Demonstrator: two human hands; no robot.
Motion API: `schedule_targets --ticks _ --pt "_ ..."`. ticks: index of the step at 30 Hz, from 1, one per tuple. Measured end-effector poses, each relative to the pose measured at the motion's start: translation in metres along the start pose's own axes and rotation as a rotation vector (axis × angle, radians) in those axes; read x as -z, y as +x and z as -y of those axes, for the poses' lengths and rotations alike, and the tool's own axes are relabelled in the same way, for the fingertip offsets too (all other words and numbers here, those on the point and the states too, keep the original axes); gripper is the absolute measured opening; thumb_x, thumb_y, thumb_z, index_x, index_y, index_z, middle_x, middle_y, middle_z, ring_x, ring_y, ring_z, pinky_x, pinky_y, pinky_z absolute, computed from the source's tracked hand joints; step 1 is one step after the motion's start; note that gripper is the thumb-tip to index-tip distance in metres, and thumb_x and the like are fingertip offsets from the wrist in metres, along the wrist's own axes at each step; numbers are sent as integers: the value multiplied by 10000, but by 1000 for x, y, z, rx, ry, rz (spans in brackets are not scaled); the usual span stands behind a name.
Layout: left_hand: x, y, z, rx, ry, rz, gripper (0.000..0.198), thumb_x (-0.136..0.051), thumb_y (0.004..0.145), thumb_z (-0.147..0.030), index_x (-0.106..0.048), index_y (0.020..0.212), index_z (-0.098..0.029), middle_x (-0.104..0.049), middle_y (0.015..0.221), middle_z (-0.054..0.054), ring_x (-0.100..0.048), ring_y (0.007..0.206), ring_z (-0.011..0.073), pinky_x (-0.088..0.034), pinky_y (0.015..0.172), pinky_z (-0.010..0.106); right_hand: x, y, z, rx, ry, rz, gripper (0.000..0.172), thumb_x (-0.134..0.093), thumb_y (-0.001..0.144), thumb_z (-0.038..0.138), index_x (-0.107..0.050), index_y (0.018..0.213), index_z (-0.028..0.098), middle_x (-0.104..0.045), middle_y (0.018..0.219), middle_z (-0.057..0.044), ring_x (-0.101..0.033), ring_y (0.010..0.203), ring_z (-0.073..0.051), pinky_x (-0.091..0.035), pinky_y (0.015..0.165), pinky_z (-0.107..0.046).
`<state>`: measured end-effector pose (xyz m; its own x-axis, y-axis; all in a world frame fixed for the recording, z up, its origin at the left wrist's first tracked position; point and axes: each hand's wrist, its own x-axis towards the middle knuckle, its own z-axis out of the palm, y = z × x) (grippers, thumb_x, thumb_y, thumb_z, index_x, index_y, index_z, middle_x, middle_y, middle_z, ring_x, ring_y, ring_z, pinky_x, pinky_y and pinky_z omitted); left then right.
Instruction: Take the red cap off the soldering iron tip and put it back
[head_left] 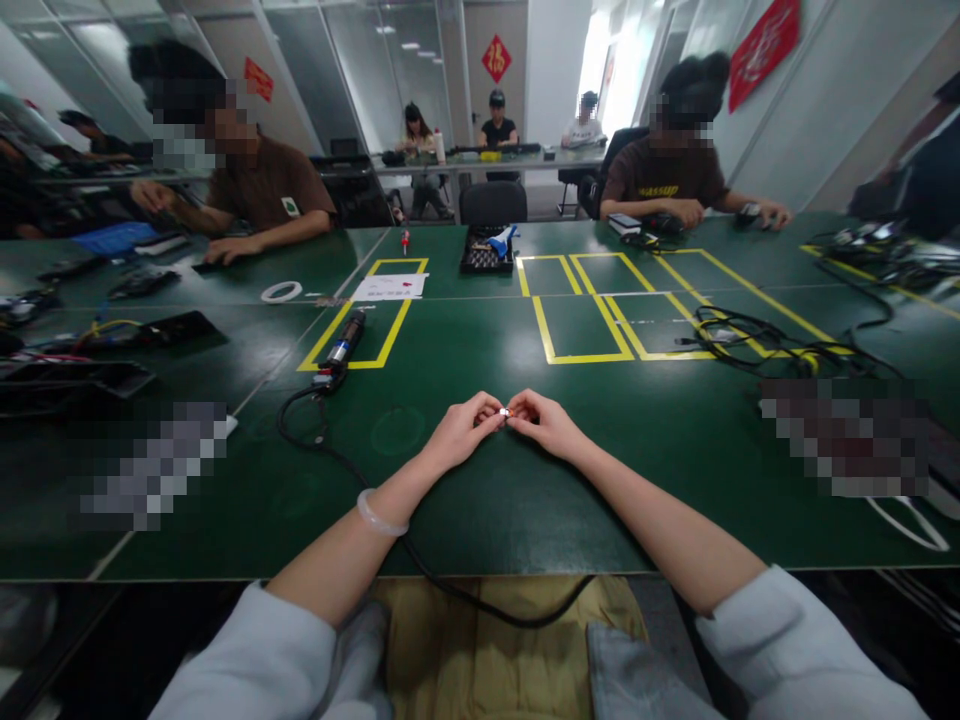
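Just above the green table [487, 520], my left hand [459, 434] and my right hand [551, 425] meet fingertip to fingertip. Pinched between them is a small shiny whitish piece [504, 412] with a dark and reddish edge, too small to name. Thumbs and forefingers of both hands are closed on it, and the fingers hide most of it. To the left of my hands lies a black electric screwdriver [346, 340] within a yellow tape outline. Its black cable [360, 475] passes under my left forearm and hangs over the table's front edge.
A black parts tray [486, 262] holding a blue item stands farther back. Near it are a white paper sheet [390, 288], a red-handled tool [406, 241] and a white tape roll [281, 292]. Coiled black cables [739, 335] lie right. Two people sit across the table.
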<state>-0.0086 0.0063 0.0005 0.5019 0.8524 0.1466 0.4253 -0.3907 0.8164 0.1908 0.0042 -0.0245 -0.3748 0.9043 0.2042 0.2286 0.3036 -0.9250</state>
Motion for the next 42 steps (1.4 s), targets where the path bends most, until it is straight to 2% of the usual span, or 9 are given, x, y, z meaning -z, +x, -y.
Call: schedule_targets --ticks 5,8,12,16,20,24,28,34,42 --pt "39 6 7 -12 211 -111 343 -436 922 -450 -573 1113 -199 -655 1078 64 -619 994 189 -464 888 316 2 0 3 -9 -36 1 178 -608 814 296 -570 928 165 -553 720 25 -487 620 -99 -419 620 -234" --pt "90 8 32 78 555 -248 402 -448 903 -445 -550 1193 -187 -576 1230 104 -547 1128 242 -423 968 386 3 -1 5 0 -50 10 169 -604 810 280 -572 929 164 -547 722 23 -481 623 -99 -414 620 -234" --pt "167 -2 83 373 957 -409 640 -590 804 -449 -438 1340 -135 -389 1435 198 -386 1300 365 -347 1039 462 2 -1 6 2 -75 15 170 -603 810 286 -573 927 166 -547 721 22 -484 630 -102 -420 624 -236" --pt "221 -16 125 620 1006 -273 754 -645 755 -500 -413 1342 -87 -427 1381 252 -462 1216 397 -423 944 468 3 -1 6 9 -78 21 178 -610 813 296 -573 930 167 -550 723 20 -488 635 -104 -425 622 -235" --pt "240 -22 146 623 968 -137 623 -651 791 -406 -464 1298 -96 -547 1223 182 -544 1107 316 -448 902 388 3 -1 6 8 -69 30 180 -609 816 301 -575 933 168 -559 743 15 -495 643 -105 -428 630 -238" --pt "235 -21 145 581 959 -191 606 -695 768 -389 -480 1256 -103 -579 1113 107 -540 1073 301 -445 888 371 3 -1 5 10 -66 33 183 -607 822 303 -582 939 164 -563 751 12 -496 650 -106 -427 635 -238" --pt "214 -18 131 544 942 -250 618 -716 729 -398 -505 1223 -93 -575 1147 135 -542 1073 324 -452 886 401 4 -1 7 11 -61 35 186 -603 827 316 -582 937 167 -570 754 12 -500 655 -109 -429 641 -242" --pt "160 -16 95 511 968 -275 633 -626 736 -495 -535 1248 -134 -556 1193 191 -554 1077 334 -480 855 425 4 -2 9 10 -59 26 185 -598 828 316 -578 933 165 -570 759 9 -497 657 -111 -426 647 -247" --pt "81 -12 46 342 937 -235 627 -580 760 -472 -489 1305 -175 -537 1198 128 -527 1103 290 -483 891 375 3 -1 8 59 -124 1 165 -592 836 299 -587 925 161 -581 755 6 -494 632 -104 -414 620 -231"
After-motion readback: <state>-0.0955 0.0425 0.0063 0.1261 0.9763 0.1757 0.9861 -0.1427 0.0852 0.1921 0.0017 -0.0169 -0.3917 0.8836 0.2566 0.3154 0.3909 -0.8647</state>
